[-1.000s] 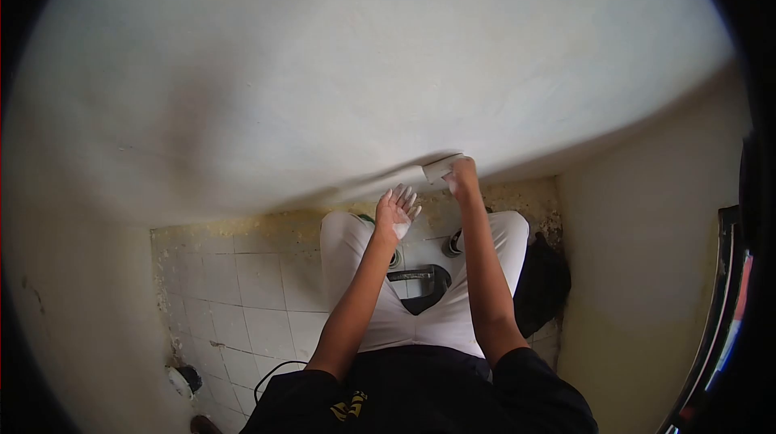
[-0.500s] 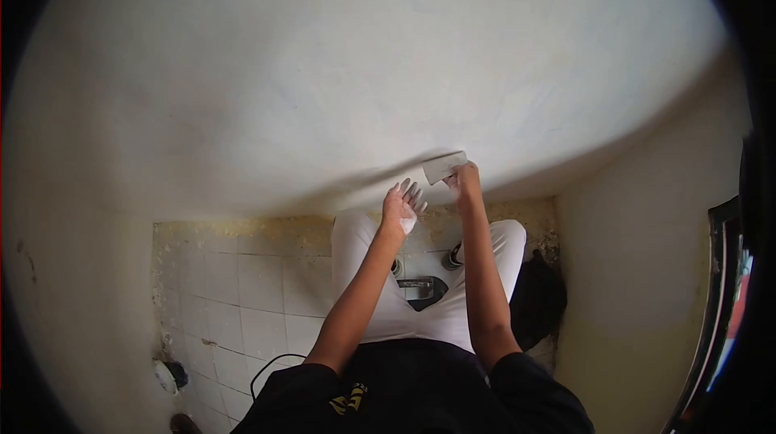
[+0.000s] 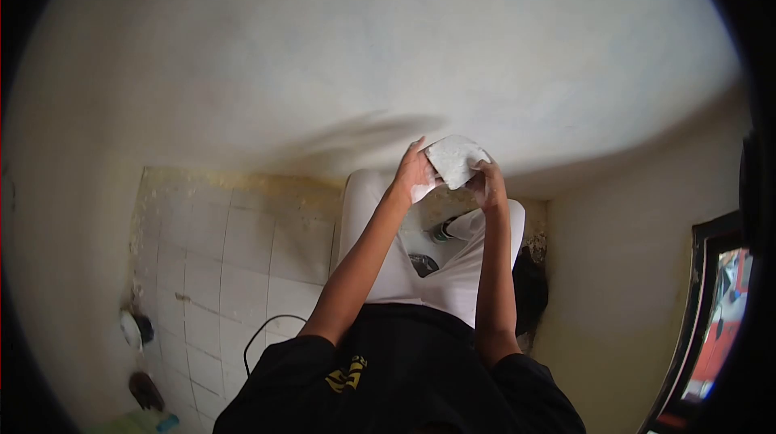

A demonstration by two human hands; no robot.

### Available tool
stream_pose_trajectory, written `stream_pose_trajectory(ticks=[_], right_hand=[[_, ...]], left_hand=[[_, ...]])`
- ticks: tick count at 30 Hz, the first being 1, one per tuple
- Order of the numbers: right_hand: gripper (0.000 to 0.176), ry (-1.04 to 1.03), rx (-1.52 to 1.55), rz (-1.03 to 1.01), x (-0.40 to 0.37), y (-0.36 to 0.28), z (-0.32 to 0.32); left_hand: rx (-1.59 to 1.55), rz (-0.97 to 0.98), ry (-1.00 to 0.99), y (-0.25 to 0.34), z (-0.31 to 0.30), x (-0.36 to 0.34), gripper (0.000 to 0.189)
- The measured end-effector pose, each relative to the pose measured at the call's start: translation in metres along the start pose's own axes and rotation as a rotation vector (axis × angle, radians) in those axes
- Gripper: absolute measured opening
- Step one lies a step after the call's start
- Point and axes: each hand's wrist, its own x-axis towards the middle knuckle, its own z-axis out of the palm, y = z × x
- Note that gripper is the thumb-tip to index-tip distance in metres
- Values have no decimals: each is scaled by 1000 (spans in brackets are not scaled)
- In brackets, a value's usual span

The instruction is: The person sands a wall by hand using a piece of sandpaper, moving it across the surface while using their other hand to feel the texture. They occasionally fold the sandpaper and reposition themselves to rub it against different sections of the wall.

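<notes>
Both hands meet in front of the white wall [image 3: 388, 46], just above the knees of the white trousers [image 3: 380, 272], with a pale sheet [image 3: 455, 158] held up between them. The left hand [image 3: 415, 171] has its fingers curled closed over the sheet's left edge, and the right hand [image 3: 488, 185] pinches the right edge between thumb and fingertips. The sheet looks like paper or a thin sanding pad, though it is too blurred to say which. Below, a black cable [image 3: 263, 335] loops across the tiled floor [image 3: 226, 248].
</notes>
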Motion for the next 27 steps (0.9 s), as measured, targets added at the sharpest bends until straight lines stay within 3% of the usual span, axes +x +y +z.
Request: stream_pose_trajectory(ticks=[3,4,7,8,15,19,27], right_hand=[[51,-19,-80,-12,0,2,15],[50,-1,-78,-4,2,1,24],[45,-26,-53,14,18,10,31],[45,-25,-57,18,25,13,37],[41,-231,-166,144,67,36,64],[41,-237,-207,157,67,51,70],[35,-263,-219,169,64,108,62]], left_hand=[[175,183,78,-13,-25,13,43],[100,180,65,-10,-25,11,39],[165,345,99,-9,-32,11,38],[249,348,202,-7,-37,12,39],[59,679,258,3,-25,-17,44],[126,750,359,-11,-29,-21,45],[241,700,618,-20,-73,-42,40]])
